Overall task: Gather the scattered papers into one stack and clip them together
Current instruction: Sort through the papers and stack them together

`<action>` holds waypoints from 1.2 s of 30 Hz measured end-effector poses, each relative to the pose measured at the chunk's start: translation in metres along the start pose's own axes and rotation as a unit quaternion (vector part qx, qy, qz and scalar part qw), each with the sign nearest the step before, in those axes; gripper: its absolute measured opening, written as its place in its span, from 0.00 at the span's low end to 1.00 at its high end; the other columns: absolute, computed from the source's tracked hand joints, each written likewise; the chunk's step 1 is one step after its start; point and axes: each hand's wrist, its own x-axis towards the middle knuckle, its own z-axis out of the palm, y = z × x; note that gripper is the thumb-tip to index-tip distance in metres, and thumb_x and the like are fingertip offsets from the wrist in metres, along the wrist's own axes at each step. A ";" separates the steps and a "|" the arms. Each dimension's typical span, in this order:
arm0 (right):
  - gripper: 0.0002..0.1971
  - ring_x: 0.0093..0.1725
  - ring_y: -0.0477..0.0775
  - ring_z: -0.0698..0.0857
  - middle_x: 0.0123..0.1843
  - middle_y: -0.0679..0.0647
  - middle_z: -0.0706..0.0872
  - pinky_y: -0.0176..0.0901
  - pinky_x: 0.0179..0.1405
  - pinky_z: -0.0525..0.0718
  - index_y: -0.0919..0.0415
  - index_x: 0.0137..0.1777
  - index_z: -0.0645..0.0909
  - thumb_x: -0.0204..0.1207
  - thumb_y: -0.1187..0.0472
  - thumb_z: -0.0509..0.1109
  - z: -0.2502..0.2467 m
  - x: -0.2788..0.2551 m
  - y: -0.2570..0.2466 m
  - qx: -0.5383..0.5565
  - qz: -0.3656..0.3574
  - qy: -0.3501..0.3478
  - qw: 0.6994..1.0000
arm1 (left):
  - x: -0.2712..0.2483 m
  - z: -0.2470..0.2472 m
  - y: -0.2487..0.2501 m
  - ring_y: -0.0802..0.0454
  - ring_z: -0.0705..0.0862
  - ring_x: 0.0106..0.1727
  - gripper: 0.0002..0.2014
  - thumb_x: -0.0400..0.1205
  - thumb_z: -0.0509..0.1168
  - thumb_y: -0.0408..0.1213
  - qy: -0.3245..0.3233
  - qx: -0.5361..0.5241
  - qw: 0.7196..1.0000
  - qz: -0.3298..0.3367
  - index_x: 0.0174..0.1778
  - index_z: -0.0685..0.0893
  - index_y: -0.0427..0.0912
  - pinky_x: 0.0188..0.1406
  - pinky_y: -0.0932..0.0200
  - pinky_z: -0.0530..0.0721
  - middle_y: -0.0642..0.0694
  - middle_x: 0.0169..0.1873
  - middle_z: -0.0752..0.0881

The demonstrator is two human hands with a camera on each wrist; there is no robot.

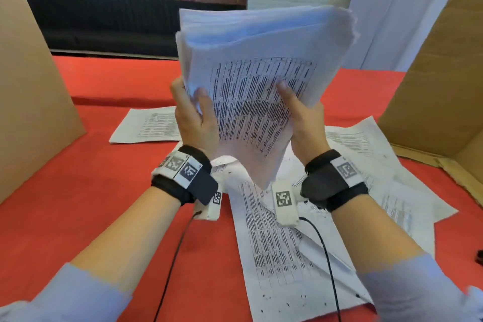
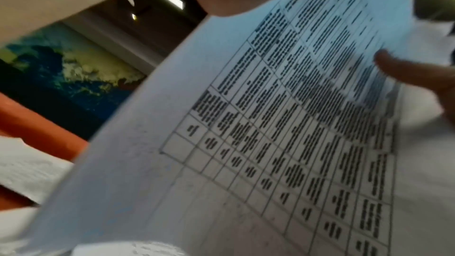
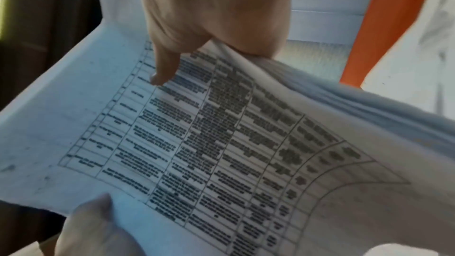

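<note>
A thick stack of printed papers [image 1: 261, 65] is held upright and tilted above the red table [image 1: 104, 165]. My left hand [image 1: 194, 115] grips its left edge, thumb on the front sheet. My right hand [image 1: 298, 112] grips the right side, thumb pressed on the printed table. The left wrist view shows the stack [image 2: 270, 133] close up with the right thumb [image 2: 408, 73] on it. In the right wrist view my right hand [image 3: 216, 17] pinches the stack [image 3: 221, 143], with my left hand [image 3: 93, 225] at the lower edge. Loose sheets lie below: one at the left [image 1: 146, 125], one in the centre [image 1: 274, 256], more at the right [image 1: 379, 165].
Tall cardboard walls stand at the left [image 1: 31, 86] and right [image 1: 439, 73] of the table. A small dark object [image 1: 479, 256] shows at the right edge, too cut off to identify. Cables run from both wrist units toward me.
</note>
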 end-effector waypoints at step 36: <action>0.13 0.58 0.60 0.83 0.57 0.54 0.87 0.55 0.60 0.77 0.57 0.61 0.83 0.81 0.63 0.63 -0.029 0.023 0.010 -0.577 -0.261 -0.090 0.769 | -0.008 -0.032 -0.034 0.54 0.85 0.44 0.09 0.80 0.66 0.36 -0.231 0.027 0.932 -0.280 0.55 0.77 0.47 0.41 0.57 0.84 0.53 0.45 0.85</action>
